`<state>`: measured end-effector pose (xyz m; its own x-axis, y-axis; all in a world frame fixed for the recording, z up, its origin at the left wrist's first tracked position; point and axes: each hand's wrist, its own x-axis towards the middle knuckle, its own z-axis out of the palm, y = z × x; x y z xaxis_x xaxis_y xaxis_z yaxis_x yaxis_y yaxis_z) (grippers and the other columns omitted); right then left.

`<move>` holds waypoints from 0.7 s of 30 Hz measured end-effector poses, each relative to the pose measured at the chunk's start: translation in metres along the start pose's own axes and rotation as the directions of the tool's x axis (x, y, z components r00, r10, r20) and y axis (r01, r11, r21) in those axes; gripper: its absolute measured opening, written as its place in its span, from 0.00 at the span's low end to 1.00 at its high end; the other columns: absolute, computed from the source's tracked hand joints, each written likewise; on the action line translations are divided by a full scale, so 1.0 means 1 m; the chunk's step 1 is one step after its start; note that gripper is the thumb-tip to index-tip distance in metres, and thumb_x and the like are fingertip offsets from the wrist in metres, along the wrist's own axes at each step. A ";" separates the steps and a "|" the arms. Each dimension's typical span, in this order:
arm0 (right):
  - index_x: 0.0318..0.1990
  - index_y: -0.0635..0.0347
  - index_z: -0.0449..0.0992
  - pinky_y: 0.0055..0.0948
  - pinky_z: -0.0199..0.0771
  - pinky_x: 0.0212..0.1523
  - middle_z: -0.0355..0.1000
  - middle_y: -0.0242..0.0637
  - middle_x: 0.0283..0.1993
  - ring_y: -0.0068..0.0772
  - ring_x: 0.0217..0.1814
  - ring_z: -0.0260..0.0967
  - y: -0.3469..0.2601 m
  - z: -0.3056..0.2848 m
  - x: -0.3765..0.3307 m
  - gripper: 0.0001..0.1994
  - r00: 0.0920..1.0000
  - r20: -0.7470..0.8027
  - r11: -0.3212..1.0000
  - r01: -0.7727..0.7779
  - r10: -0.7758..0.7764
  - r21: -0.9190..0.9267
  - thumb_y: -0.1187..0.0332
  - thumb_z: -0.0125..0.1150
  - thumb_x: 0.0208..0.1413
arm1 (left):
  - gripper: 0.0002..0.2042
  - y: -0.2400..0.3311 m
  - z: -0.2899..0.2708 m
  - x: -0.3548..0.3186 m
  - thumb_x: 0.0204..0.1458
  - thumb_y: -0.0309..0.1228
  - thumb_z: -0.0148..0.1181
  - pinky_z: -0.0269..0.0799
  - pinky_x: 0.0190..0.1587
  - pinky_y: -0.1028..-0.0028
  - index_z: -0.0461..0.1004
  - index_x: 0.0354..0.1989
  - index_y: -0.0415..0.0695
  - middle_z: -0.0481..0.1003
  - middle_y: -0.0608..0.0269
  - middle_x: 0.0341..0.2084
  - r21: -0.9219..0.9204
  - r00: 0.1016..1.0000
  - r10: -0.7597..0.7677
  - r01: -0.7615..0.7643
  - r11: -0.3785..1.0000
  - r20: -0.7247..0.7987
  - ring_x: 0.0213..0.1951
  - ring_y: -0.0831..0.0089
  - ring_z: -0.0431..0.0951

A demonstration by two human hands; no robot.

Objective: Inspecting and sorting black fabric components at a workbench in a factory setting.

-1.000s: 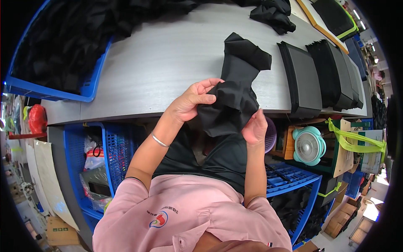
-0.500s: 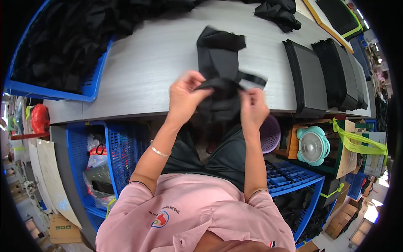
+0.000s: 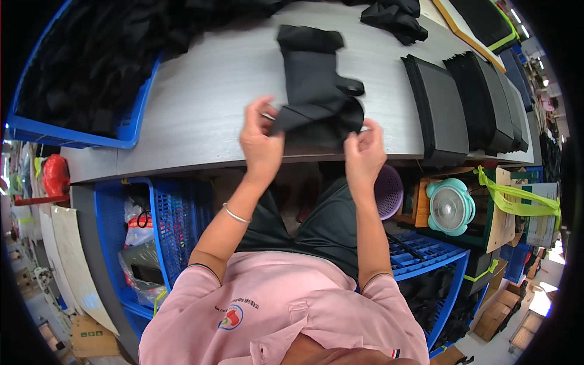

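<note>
A black fabric piece [image 3: 310, 79] lies lengthwise on the grey table, its far end folded over and a small strap loop sticking out on its right side. Its near end is bunched and folded close to the table's front edge. My left hand [image 3: 260, 140] has its fingers closed on the left corner of that near end. At the opposite corner, my right hand [image 3: 365, 149] pinches the fabric's right edge between thumb and fingers. Part of the near end is blurred.
A blue crate [image 3: 137, 115] heaped with black fabric stands at the left. Stacked black panels [image 3: 441, 112] sit on the right of the table [image 3: 207, 91], with crumpled black fabric [image 3: 395, 21] farther back. Below are a purple basket [image 3: 389, 193], a turquoise fan [image 3: 451, 207] and blue crates [image 3: 158, 225].
The fabric has gone from held up and blurred to lying flatter and farther onto the table. Both hands have moved slightly, and the strap now shows as a loop close to the fabric.
</note>
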<state>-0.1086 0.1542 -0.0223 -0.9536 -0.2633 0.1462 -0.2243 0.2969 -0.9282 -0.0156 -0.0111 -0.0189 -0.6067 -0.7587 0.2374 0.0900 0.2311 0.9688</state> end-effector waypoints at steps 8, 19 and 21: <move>0.55 0.60 0.72 0.35 0.72 0.44 0.72 0.40 0.44 0.38 0.44 0.72 -0.009 -0.070 0.044 0.23 0.798 -0.184 0.709 0.372 -0.574 -0.599 0.69 0.70 0.51 | 0.30 0.019 -0.009 0.009 0.49 0.17 0.65 0.68 0.29 0.85 0.62 0.62 0.40 0.71 0.60 0.49 -0.012 0.997 0.061 -0.060 0.998 0.042 0.30 0.84 0.68; 0.43 0.57 0.80 0.39 0.73 0.46 0.75 0.36 0.44 0.42 0.45 0.72 0.046 -0.168 0.109 0.13 0.915 -0.111 0.527 0.121 -0.388 -0.841 0.60 0.65 0.55 | 0.14 0.028 -0.006 -0.066 0.56 0.21 0.60 0.68 0.36 0.86 0.73 0.51 0.37 0.75 0.66 0.43 -0.367 0.960 -0.051 0.154 0.917 0.276 0.33 0.88 0.69; 0.41 0.57 0.79 0.39 0.73 0.46 0.75 0.36 0.44 0.42 0.46 0.72 0.054 -0.159 0.099 0.13 0.883 -0.113 0.495 0.146 -0.456 -0.857 0.60 0.66 0.55 | 0.13 0.027 0.003 -0.078 0.56 0.24 0.62 0.69 0.36 0.86 0.75 0.50 0.38 0.76 0.67 0.42 -0.359 0.867 -0.151 0.347 0.866 0.474 0.33 0.88 0.70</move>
<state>-0.2467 0.2903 -0.0037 -0.7621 -0.2641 0.5912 -0.4222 0.8949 -0.1446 0.0314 0.0560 -0.0113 -0.9145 -0.4038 0.0258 0.1510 -0.2816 0.9476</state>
